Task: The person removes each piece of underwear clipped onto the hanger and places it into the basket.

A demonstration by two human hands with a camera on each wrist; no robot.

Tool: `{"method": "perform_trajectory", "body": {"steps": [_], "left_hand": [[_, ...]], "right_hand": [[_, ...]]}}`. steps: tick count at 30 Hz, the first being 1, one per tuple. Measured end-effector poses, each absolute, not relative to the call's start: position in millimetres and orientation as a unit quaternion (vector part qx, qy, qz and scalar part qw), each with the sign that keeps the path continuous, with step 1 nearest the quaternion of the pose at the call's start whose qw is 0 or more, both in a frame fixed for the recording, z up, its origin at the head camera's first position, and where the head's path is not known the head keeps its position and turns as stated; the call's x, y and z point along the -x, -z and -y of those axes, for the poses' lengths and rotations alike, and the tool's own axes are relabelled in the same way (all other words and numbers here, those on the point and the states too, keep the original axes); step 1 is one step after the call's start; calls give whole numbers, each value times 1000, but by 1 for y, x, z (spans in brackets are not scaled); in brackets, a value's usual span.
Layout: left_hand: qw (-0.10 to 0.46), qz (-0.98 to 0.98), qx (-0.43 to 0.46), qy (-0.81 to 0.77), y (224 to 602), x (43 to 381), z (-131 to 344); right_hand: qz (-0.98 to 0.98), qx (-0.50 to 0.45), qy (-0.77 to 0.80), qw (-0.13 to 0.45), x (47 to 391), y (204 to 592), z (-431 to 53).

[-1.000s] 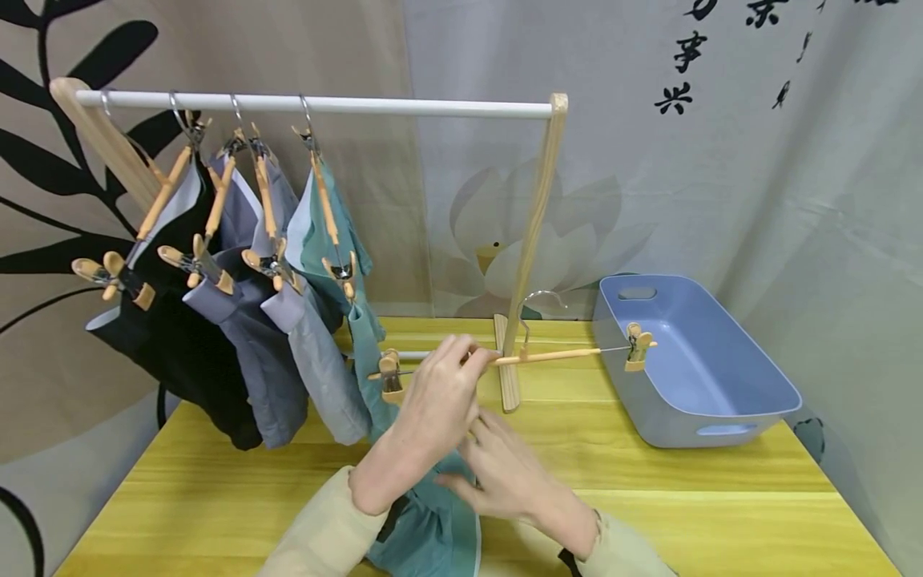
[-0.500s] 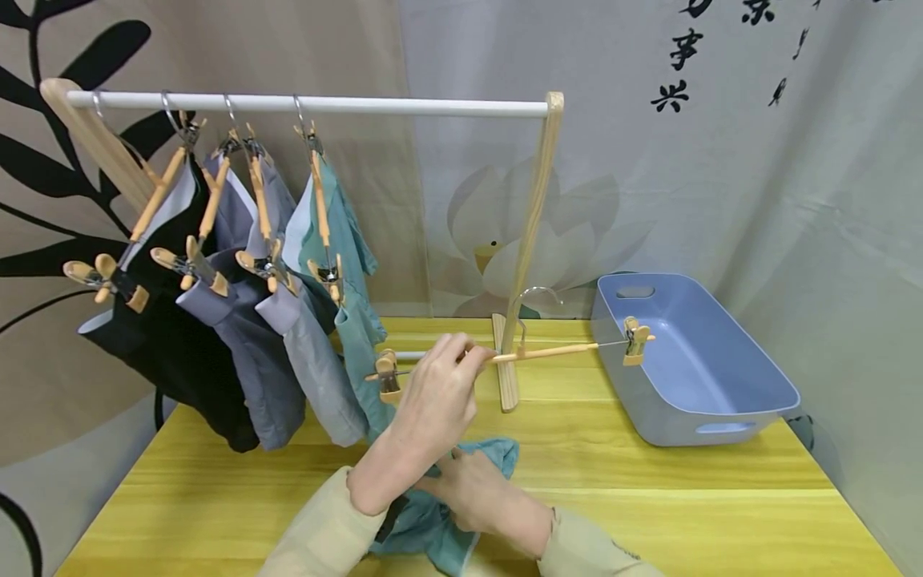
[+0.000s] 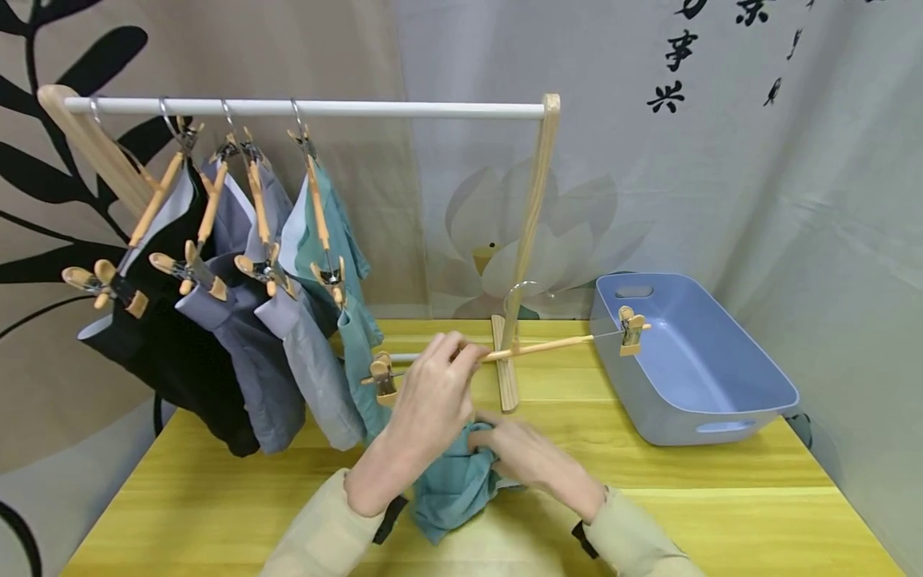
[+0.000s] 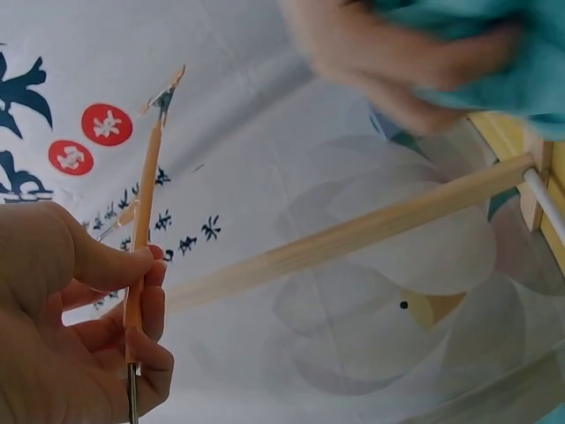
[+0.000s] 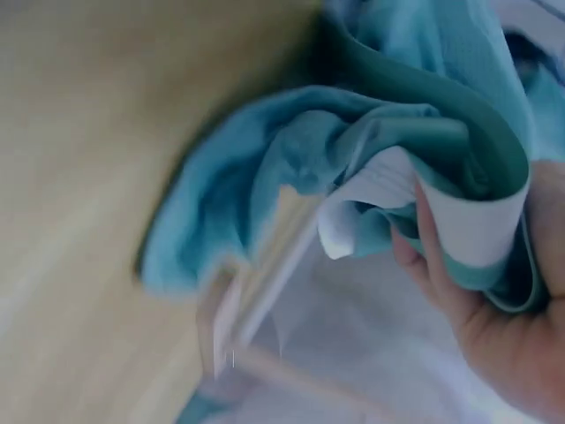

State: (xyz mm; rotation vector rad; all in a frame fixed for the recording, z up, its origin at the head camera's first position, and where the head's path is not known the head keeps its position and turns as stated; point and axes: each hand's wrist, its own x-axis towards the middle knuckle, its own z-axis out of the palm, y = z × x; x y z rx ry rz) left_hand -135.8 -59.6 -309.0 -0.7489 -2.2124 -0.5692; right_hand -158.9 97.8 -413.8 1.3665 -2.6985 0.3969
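Note:
My left hand point(image 3: 436, 393) pinches the wooden bar of a clip hanger point(image 3: 551, 346), held level above the table with its metal hook upward. A wooden clip point(image 3: 630, 330) sits at the hanger's right end, another clip point(image 3: 384, 377) at its left, both without cloth. In the left wrist view, thumb and fingers close round the bar. Lower down, my right hand point(image 3: 530, 453) grips a crumpled teal garment point(image 3: 453, 493) just over the table. The right wrist view shows its folded band point(image 5: 477, 212), pale inside, bunched between thumb and fingers.
A wooden rack with a white rod point(image 3: 433, 110) stands behind. On its left side hang black trousers point(image 3: 180, 344), blue-grey clothes point(image 3: 277, 361) and a teal outfit point(image 3: 339, 224) on clip hangers. At the right stands a blue plastic basket point(image 3: 623, 405).
My right hand has gathered up the teal garment, lifting it from the table's front edge and moving it up and right. The hanger in my left hand has tilted slightly, its right end higher.

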Motion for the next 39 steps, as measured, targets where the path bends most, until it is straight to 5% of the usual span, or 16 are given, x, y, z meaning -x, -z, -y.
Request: {"method": "perform_trajectory", "body": {"steps": [15,21,28,39], "left_hand": [[366,861,260,240,304,136,63],[360,864,257,241,304,135,65],[361,864,258,240,306,135,67],[355,867,256,238,309,136,68]], "right_hand": [[870,-177,-293,354,195,340,-223],[852,-26,-308,423,203,300,-268],[868,89,-294,391,217,292,-310],[938,134,-244,207,221,324,-330]]}}
